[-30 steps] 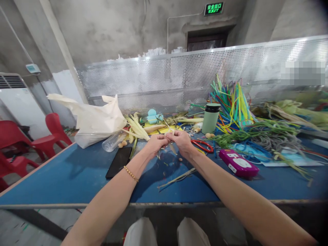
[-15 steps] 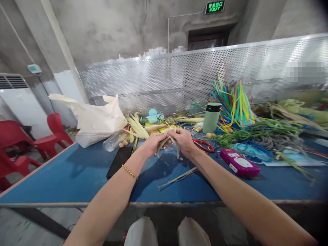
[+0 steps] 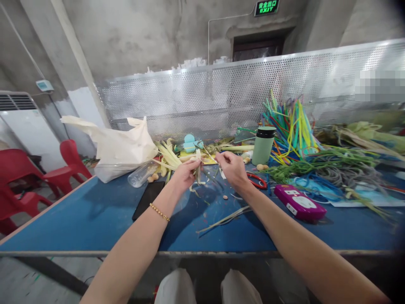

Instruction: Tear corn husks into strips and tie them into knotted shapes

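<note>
My left hand [image 3: 186,173] is closed on a small bundle of pale dried corn husk [image 3: 198,162], whose torn ends stick up above the fingers and hang below them. To its right, my right hand [image 3: 233,168] is pinched at thumb and forefinger, apart from the left. A thin pale strip [image 3: 211,156] runs up to its fingertips, too fine to make out fully. Loose yellowish corn husks [image 3: 171,155] lie behind the left hand. Red-handled scissors [image 3: 257,181] rest just right of the right wrist. Thin dry strips [image 3: 223,220] lie on the blue table [image 3: 104,219] between my forearms.
Left are a cream plastic bag [image 3: 123,145], a clear bottle [image 3: 139,175] and a black phone [image 3: 148,200]. A green cup [image 3: 263,145], colourful strips [image 3: 292,126], green stems [image 3: 319,166] and a purple box [image 3: 300,202] stand or lie right. A perforated metal panel [image 3: 190,101] borders the back.
My hands were together on the husk; now they are apart, the right one moved rightward. The husk's two long hanging ends no longer show as before. The view has shifted slightly.
</note>
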Demonstrator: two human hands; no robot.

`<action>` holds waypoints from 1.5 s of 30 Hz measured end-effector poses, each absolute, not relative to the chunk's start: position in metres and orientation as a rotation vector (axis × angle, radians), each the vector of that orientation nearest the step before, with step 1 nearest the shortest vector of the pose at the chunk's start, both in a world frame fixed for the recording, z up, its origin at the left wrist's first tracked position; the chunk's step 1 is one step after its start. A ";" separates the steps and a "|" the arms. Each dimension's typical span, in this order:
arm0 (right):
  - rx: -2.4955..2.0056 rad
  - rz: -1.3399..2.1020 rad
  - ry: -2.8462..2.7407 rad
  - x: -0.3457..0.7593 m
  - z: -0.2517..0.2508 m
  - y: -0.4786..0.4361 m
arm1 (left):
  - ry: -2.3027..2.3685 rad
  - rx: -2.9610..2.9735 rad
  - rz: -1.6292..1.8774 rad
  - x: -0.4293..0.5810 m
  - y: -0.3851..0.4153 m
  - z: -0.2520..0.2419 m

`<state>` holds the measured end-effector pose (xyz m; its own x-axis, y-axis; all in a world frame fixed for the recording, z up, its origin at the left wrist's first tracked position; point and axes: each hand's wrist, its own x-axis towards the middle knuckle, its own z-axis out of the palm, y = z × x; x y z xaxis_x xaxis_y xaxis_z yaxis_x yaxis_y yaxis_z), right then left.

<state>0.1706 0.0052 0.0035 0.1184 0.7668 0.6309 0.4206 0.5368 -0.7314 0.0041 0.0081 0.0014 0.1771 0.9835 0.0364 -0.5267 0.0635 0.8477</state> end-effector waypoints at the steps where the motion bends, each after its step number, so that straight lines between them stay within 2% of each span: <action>1: -1.054 0.310 -1.560 0.169 0.003 0.004 | 0.662 0.845 1.276 0.004 0.009 0.002; 7: -0.982 0.114 -1.586 0.163 0.004 -0.005 | 0.627 0.838 1.258 0.008 0.006 0.001; 11: -0.998 0.522 -1.683 0.168 0.005 -0.001 | 0.627 0.900 1.220 0.009 0.002 0.001; 13: -0.978 0.608 -1.735 0.169 0.005 0.002 | 0.631 0.915 1.220 0.009 0.002 0.000; 23: -1.005 0.347 -1.794 0.163 0.007 0.002 | 0.663 0.938 1.218 0.008 0.002 -0.001; 32: -1.019 0.297 -1.832 0.165 0.009 0.001 | 0.640 0.927 1.184 0.006 0.003 0.000; 38: -0.992 0.451 -1.816 0.171 0.007 0.004 | 0.666 0.913 1.157 0.004 0.003 0.002; 45: -0.994 0.360 -1.783 0.173 0.005 0.009 | 0.623 0.962 1.164 0.002 0.005 0.001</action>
<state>0.1726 0.0087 0.0046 -0.1402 0.7631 0.6309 0.4584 0.6148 -0.6418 0.0024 0.0051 0.0007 0.3053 0.9500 0.0653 -0.4723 0.0915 0.8767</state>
